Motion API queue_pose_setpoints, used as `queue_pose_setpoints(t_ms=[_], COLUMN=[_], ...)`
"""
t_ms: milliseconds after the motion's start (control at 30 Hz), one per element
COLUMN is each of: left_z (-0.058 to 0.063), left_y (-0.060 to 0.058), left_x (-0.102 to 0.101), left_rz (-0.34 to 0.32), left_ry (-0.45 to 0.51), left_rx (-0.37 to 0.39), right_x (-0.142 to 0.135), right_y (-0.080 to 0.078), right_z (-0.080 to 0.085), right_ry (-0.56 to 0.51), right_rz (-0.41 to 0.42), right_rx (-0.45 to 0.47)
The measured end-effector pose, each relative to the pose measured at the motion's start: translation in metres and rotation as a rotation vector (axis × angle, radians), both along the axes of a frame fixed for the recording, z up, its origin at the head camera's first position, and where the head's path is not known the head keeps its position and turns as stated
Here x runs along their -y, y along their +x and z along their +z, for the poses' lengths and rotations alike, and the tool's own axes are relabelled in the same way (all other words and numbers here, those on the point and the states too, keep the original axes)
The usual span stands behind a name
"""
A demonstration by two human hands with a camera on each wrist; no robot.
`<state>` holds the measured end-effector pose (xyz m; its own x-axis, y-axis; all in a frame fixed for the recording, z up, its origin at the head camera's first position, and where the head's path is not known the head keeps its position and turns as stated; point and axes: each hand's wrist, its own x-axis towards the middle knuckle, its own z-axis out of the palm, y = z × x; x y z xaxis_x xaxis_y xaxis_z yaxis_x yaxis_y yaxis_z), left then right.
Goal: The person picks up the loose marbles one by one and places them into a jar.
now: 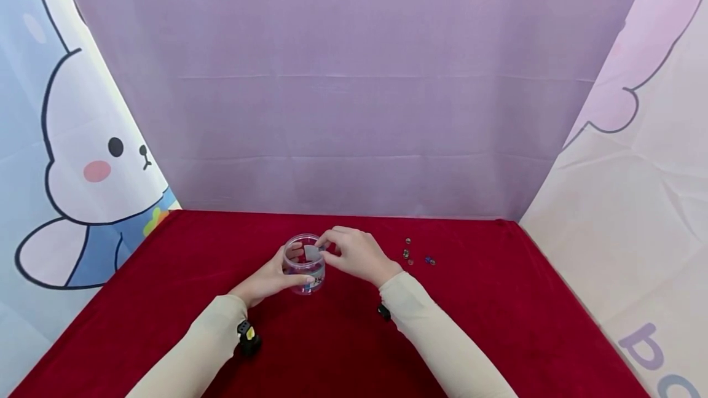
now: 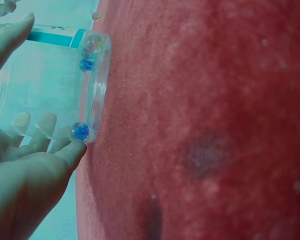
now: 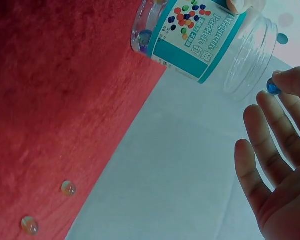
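My left hand (image 1: 273,277) grips a clear plastic jar (image 3: 225,65) with a teal and white label around its side. The jar has no lid on its mouth. Several glass marbles lie at its bottom, among them a blue marble (image 2: 80,131) near the fingertips. Right at the jar's rim, my right hand (image 1: 358,254) pinches a blue marble (image 3: 273,86) between thumb and index finger. In the right wrist view, the other fingers of that hand are spread out below the marble.
A red cloth (image 1: 343,336) covers the table. To the right of my right hand, several loose marbles (image 1: 406,253) are scattered on it, including a blue one (image 1: 428,260). A purple curtain (image 1: 354,109) hangs behind, with cartoon-printed cloth (image 1: 88,140) at the sides.
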<state>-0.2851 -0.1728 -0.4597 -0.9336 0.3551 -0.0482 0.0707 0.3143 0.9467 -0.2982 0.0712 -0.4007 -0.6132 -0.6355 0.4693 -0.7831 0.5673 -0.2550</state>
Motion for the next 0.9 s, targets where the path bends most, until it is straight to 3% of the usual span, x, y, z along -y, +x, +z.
queue_pose_setpoints(t_ms=[633, 900], left_z=[0.0001, -0.0007], left_y=[-0.0002, -0.0003], left_x=[-0.0005, 0.0007], left_rz=[0.003, 0.001], left_ry=[-0.012, -0.012], left_rx=[-0.007, -0.010], right_x=[0.0079, 0.0080], right_y=[-0.0025, -0.0005], right_z=[-0.0050, -0.0059], right_ry=[0.002, 0.004], right_rz=[-0.013, -0.008], right_rx=[0.084, 0.050])
